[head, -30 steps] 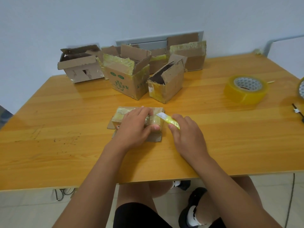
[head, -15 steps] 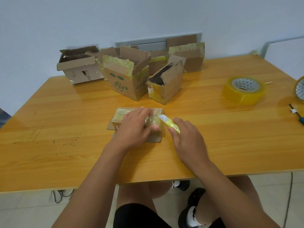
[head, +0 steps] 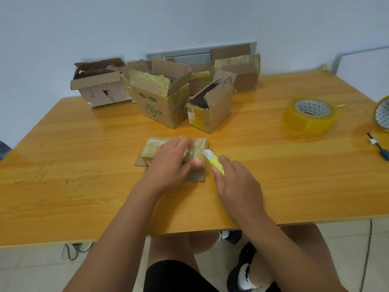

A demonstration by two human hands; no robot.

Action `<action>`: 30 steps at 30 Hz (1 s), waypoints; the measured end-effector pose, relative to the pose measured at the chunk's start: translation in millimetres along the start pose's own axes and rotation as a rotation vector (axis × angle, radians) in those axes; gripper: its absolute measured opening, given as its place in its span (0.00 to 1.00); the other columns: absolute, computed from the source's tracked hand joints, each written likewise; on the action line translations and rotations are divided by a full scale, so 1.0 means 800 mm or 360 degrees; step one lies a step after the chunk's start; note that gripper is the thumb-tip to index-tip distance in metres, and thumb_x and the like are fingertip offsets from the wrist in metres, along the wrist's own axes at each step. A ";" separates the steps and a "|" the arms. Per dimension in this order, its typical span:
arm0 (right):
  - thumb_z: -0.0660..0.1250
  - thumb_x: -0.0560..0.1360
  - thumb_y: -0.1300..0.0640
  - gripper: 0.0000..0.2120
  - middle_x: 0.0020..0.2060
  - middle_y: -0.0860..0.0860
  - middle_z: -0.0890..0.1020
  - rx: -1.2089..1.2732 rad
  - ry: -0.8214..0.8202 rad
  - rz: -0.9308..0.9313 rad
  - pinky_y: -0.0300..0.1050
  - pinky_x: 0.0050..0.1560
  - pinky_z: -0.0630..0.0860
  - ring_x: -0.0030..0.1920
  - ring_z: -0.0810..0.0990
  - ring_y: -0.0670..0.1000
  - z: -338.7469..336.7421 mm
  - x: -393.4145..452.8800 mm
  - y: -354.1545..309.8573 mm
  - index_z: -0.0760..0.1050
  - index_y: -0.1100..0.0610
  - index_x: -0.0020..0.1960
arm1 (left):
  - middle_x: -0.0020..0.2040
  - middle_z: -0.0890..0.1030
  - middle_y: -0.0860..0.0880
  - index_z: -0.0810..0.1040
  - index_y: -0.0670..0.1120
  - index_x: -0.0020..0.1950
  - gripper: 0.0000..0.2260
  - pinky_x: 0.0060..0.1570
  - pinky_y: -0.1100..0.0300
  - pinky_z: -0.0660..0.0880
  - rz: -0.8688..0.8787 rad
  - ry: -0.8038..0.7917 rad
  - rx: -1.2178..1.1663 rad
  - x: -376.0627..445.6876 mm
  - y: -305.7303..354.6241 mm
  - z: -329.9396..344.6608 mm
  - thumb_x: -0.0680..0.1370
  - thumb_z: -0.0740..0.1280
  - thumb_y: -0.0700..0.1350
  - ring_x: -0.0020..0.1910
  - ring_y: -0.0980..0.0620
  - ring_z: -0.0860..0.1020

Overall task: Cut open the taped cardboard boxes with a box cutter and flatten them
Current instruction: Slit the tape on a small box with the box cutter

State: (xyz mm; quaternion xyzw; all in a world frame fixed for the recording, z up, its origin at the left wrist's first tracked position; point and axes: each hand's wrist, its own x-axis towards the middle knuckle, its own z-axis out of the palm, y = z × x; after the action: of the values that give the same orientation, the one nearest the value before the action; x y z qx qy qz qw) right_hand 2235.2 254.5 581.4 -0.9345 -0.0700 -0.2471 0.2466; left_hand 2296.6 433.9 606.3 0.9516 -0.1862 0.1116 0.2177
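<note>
A small taped box is held down at frame centre while a cutter is brought to its right end.

The small taped box (head: pixel 176 152) is lain on the wooden table (head: pixel 84 165) at the middle of the frame, and it is gripped from above by the left hand (head: pixel 170 165), fingers curled over its top and thumb pressed against its near face, seemingly so that it is kept from sliding under the blade. The yellow box cutter (head: pixel 213 163) is pinched in the right hand (head: pixel 237 182) just right of the box, its pale tip set at the taped upper right corner, where a seam is judged to be started. Opened boxes (head: pixel 162 98) are grouped at the upper centre, well apart. A tape roll (head: pixel 309 114) is seen at the right, out of the way.
</note>
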 end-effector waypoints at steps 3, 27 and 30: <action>0.70 0.77 0.54 0.14 0.37 0.54 0.78 -0.0014 0.0026 -0.0023 0.45 0.28 0.66 0.36 0.77 0.57 -0.002 0.001 0.005 0.78 0.60 0.60 | 0.60 0.77 0.52 0.71 0.51 0.60 0.19 0.57 0.55 0.63 -0.0008 0.0001 0.0000 0.001 0.002 0.001 0.76 0.69 0.59 0.60 0.49 0.72; 0.66 0.80 0.54 0.14 0.39 0.55 0.80 0.0086 -0.0048 -0.0085 0.50 0.29 0.73 0.37 0.79 0.58 -0.008 -0.012 0.012 0.78 0.61 0.60 | 0.62 0.78 0.52 0.65 0.56 0.53 0.16 0.57 0.54 0.62 -0.0063 -0.0040 -0.0078 0.003 0.004 -0.001 0.75 0.70 0.57 0.61 0.48 0.73; 0.67 0.80 0.54 0.14 0.43 0.55 0.81 0.0143 -0.0051 -0.0006 0.50 0.34 0.74 0.42 0.80 0.59 -0.011 -0.006 0.021 0.77 0.60 0.62 | 0.63 0.77 0.53 0.68 0.54 0.56 0.16 0.59 0.55 0.61 -0.0082 -0.0067 -0.0092 0.003 0.002 -0.003 0.75 0.71 0.56 0.63 0.49 0.72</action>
State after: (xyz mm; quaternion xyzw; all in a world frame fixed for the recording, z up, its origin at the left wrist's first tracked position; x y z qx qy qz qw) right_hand 2231.9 235.2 578.5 -0.9261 -0.0867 -0.2293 0.2867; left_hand 2297.4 432.8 609.6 0.9516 -0.1693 0.0805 0.2438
